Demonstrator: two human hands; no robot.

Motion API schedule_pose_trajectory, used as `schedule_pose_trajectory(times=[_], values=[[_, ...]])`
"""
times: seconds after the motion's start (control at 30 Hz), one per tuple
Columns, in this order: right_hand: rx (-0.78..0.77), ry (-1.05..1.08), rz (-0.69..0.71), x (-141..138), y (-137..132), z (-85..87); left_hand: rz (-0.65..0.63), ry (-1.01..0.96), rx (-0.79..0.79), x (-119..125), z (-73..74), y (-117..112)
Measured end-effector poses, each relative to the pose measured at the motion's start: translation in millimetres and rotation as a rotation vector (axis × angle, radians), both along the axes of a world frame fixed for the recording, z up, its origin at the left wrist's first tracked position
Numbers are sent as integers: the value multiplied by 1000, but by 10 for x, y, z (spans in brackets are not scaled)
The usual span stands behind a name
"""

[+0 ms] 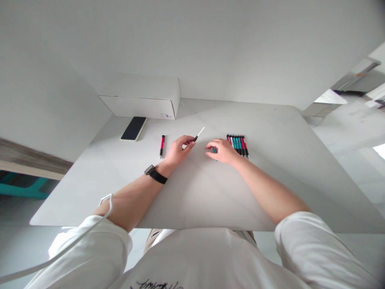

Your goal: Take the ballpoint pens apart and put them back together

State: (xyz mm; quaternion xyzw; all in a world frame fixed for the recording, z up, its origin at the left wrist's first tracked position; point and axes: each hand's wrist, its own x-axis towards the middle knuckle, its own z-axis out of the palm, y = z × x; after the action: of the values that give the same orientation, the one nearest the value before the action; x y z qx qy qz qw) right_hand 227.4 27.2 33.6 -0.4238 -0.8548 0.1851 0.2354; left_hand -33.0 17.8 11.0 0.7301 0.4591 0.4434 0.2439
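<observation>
My left hand is closed in a pinch on a black pen part with a thin white refill sticking out of it, pointing up and to the right. My right hand is just across from it, low over the table, thumb and fingers apart. Beneath that palm a blue pen piece shows in part; the hand hides the rest. Right beside the hand lies a row of several pens in red, white, teal and black. One red and black pen lies alone to the left of my left hand.
A white box stands at the back left against the wall. In front of it lies a phone. The white table ends close to my body. A white cable runs over my left arm.
</observation>
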Motion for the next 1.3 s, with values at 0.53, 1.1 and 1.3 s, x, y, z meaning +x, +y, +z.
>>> schedule_pose_trajectory(times=[0.53,1.1,1.3], values=[[-11,-21,-18,11,26,32,-43,124,9,5,65,-46],[-56,-193,-99,255,84,170,-430,547,108,1,137,-127],[-17,-340,-183,246,58,99,-344,491,97,6,154,-96]])
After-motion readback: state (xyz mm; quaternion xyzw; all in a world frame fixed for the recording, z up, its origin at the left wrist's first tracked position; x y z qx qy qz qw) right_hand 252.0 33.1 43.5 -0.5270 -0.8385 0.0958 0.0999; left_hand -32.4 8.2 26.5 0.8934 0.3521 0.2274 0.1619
